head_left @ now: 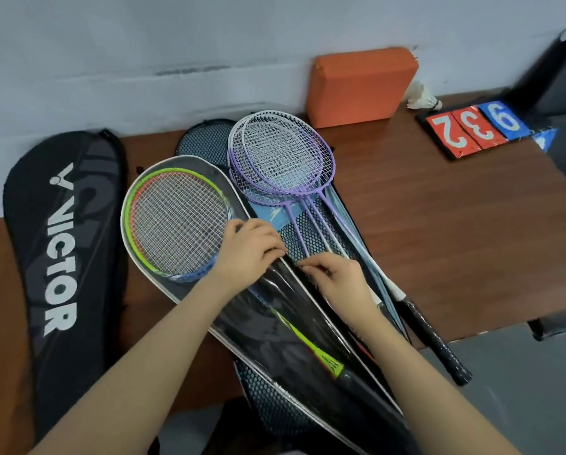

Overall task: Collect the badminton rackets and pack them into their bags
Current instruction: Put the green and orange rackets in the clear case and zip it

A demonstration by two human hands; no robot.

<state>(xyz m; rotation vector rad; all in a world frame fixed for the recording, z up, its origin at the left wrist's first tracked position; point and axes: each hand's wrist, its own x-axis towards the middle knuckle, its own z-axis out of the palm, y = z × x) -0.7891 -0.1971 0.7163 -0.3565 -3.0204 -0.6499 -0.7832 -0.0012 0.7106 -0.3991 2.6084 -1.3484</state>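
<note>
I see a green and orange racket [176, 221] lying inside a clear-fronted bag [209, 257] with a white edge, in the middle of the brown table [439, 224]. My left hand [245, 254] rests on the bag beside the racket's head, fingers curled down onto the bag's right edge. My right hand [334, 277] sits just beside it, thumb and forefinger pinching something small at that same edge; it looks like a zip pull, though I cannot be sure. Purple rackets [281, 156] lie stacked on a mesh bag [308, 238] to the right, their black grips reaching past the table's edge. A black bag [61, 244] printed VICTOR lies at the left.

Against the grey wall [176, 44] stand an orange block [360, 87], a shuttlecock [423, 98] and flip score cards [475, 129] showing 2, 3 and 9. The clear bag's lower end runs out of view.
</note>
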